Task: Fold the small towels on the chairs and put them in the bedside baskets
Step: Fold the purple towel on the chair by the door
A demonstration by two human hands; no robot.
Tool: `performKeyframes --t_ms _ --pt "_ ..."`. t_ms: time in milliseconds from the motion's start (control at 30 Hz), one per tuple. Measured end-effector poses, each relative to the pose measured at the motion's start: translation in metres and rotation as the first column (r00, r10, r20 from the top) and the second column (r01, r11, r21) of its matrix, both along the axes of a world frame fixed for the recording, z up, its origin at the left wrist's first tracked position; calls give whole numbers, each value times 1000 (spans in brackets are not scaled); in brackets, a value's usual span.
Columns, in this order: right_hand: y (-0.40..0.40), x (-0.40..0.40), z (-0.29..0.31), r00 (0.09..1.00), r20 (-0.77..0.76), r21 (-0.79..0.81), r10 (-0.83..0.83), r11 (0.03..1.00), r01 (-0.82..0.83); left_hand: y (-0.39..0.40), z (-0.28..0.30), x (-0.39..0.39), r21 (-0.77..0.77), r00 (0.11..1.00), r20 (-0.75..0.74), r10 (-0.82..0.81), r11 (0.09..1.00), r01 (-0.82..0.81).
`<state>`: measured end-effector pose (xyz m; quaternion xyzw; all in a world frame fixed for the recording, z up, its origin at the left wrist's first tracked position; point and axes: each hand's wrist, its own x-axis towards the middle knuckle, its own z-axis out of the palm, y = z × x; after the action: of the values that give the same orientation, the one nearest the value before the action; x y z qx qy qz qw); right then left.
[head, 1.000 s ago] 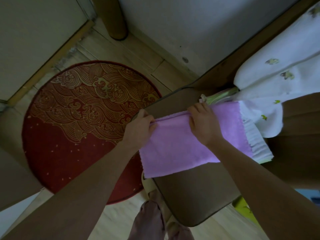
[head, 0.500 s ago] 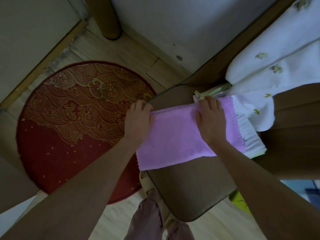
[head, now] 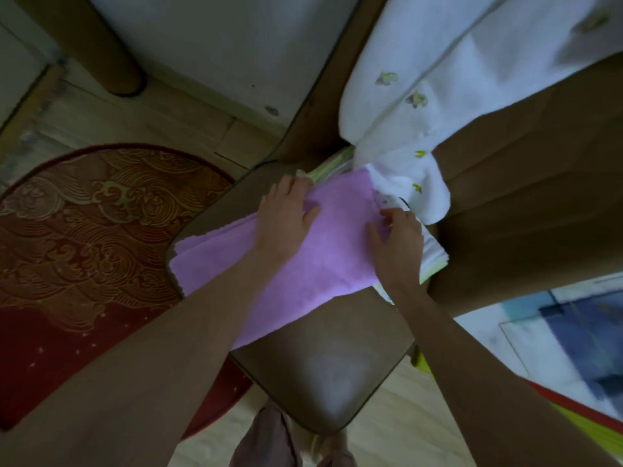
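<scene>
A person's two hands work a folded lilac towel (head: 313,261) lying across the brown padded seat of a chair (head: 332,362), seen from above; the left hand (head: 286,220) lies flat and spread on the towel's far middle, palm down and gripping nothing, while the right hand (head: 399,244) rests at the towel's right end with fingers bent and tips on the cloth, and whether it pinches the fabric cannot be told. The towel's left end reaches the seat's rounded left edge, where its stacked layers show as a soft, slightly uneven fold, and its near long edge runs diagonally across the seat, leaving the front of the cushion bare. Under its right end sits a stack of folded pale cloths (head: 433,254) with green trim, pressed near the chair back. A white towel with small yellow-green embroidered motifs (head: 448,92) hangs over the chair back, its lower corner touching the lilac towel's far right corner. Left of the chair lie a red round rug with gold wave patterns (head: 87,244) and open wooden floor (head: 151,123); a wooden post (head: 91,45) stands well beyond
</scene>
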<state>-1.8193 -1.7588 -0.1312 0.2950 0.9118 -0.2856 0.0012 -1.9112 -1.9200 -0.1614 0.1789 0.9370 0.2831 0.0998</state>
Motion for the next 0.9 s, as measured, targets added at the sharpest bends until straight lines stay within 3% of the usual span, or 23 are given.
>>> performKeyframes --t_ms 200,367,467,633,767,900 --pt "-5 -18 -7 999 27 48 44 998 -45 15 1 -14 98 1000 23 -6 995 3" --pt "-11 -33 -13 999 -42 56 -13 998 15 20 -1 -18 179 996 26 -90 980 84" --pt "-18 -46 -16 993 -74 -21 -88 996 87 22 2 -20 211 987 -1 -161 965 158" --pt "-20 -49 -19 980 -21 -11 -199 980 199 16 9 -18 306 974 207 -91 952 24" --pt "-22 -45 -13 947 -186 -45 -261 965 258 -7 6 -24 210 968 226 -112 976 64" --pt "-24 -47 -6 883 -294 -39 -367 927 372 -4 17 -26 330 972 227 -61 944 -18"
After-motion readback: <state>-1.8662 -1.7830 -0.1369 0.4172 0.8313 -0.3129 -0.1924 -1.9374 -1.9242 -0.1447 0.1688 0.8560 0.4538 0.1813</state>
